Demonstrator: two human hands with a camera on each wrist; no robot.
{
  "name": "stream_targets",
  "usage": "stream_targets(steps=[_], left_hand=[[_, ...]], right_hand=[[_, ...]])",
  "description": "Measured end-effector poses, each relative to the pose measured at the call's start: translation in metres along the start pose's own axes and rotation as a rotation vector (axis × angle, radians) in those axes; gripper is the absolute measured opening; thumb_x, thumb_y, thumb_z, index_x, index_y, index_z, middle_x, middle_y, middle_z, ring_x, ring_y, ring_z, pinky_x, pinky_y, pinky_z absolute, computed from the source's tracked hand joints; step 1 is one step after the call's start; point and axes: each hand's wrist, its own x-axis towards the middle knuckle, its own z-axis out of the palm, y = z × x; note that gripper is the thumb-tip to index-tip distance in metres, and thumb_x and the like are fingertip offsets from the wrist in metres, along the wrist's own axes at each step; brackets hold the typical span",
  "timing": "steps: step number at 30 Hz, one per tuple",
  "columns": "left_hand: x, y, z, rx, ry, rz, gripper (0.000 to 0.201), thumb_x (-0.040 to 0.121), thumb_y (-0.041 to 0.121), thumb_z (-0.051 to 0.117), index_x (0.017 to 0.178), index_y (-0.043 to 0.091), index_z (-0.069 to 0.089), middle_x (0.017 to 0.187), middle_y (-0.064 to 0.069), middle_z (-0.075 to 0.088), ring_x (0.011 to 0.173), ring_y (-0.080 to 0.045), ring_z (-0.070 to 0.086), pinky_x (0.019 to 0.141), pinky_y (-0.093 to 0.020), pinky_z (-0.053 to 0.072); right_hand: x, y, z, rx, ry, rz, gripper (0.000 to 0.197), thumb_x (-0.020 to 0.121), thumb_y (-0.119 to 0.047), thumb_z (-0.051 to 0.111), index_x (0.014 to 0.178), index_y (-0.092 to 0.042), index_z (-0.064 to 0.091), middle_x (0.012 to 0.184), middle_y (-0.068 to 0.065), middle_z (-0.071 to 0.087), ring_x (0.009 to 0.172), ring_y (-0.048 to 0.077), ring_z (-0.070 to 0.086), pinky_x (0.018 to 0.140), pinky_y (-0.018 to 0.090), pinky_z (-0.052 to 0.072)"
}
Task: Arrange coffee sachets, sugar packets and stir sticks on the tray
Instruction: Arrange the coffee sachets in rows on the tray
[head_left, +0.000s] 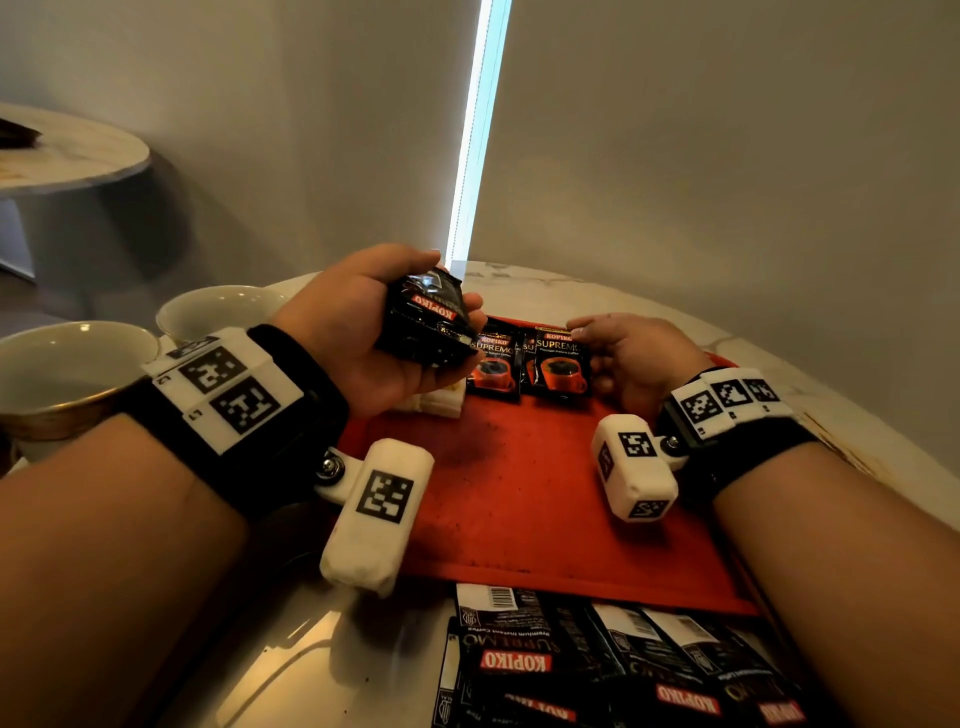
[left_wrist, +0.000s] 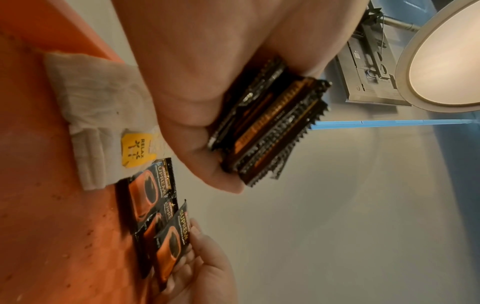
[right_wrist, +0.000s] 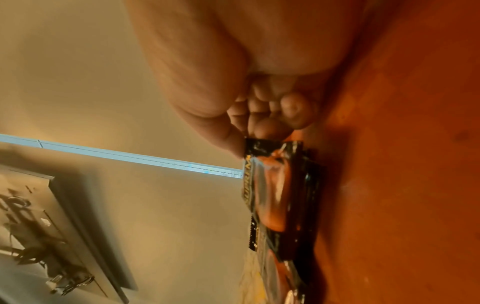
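A red tray (head_left: 519, 493) lies in front of me on the pale table. My left hand (head_left: 449, 291) hovers over the tray's far left part and grips a stack of black Kopiko coffee sachets (head_left: 426, 327), seen edge-on in the left wrist view (left_wrist: 267, 127). Along the tray's far edge lie coffee sachets face up, one on the left (head_left: 493, 364) and one on the right (head_left: 561, 364). My right hand (head_left: 587, 356) pinches the right sachet (right_wrist: 275, 185) by its edge. White paper packets (head_left: 441, 400), one with a yellow label (left_wrist: 135, 150), lie left of them. I see no stir sticks.
More black sachets (head_left: 597, 665) lie loose on the table just in front of the tray's near edge. Two white cups (head_left: 67, 374) (head_left: 218, 306) stand to the left of the tray. A wall rises close behind the table.
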Motion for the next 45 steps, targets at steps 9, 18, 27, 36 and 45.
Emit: stream_targets(steps=[9,18,27,36,45], left_hand=[[-0.001,-0.001,0.002,0.003,0.023,-0.001,0.04,0.098,0.031,0.052,0.123,0.002,0.06,0.092,-0.009,0.071,0.068,-0.018,0.071,0.066,-0.036,0.059],[0.002,-0.002,0.0,0.004,0.02,-0.019,0.058,0.095,0.037,0.055,0.145,0.008,0.049,0.093,-0.008,0.068,0.069,-0.019,0.069,0.065,-0.035,0.059],[0.006,-0.001,-0.005,-0.046,-0.01,-0.044,0.064,0.09,0.049,0.059,0.134,0.004,0.056,0.095,-0.011,0.069,0.071,-0.022,0.069,0.067,-0.036,0.059],[0.006,0.001,-0.009,-0.126,-0.046,-0.029,0.039,0.089,0.034,0.045,0.118,0.01,0.056,0.104,-0.015,0.064,0.079,-0.027,0.068,0.073,-0.042,0.058],[0.006,0.001,-0.003,-0.041,-0.099,-0.014,0.05,0.101,0.033,0.039,0.137,0.001,0.054,0.116,-0.017,0.063,0.093,-0.035,0.071,0.076,-0.061,0.059]], right_hand=[[-0.006,-0.002,0.002,-0.081,-0.018,0.006,0.012,0.091,0.001,0.062,0.094,-0.007,0.07,0.076,0.008,0.068,0.052,0.011,0.05,0.043,0.023,0.039],[-0.001,0.001,0.003,-0.116,-0.008,-0.009,0.009,0.09,0.0,0.066,0.094,-0.008,0.067,0.067,0.005,0.065,0.047,0.01,0.052,0.04,0.023,0.041],[0.0,0.001,0.003,-0.12,-0.002,-0.002,0.008,0.09,-0.001,0.067,0.094,-0.008,0.067,0.07,0.007,0.067,0.049,0.012,0.052,0.042,0.025,0.041],[-0.004,-0.003,0.003,-0.082,0.038,-0.003,0.006,0.091,-0.007,0.067,0.097,-0.007,0.067,0.084,0.011,0.063,0.052,0.014,0.046,0.044,0.026,0.036],[0.0,-0.007,0.003,-0.037,0.129,-0.056,0.003,0.089,-0.01,0.07,0.09,-0.011,0.067,0.072,0.002,0.056,0.048,0.011,0.041,0.042,0.023,0.029]])
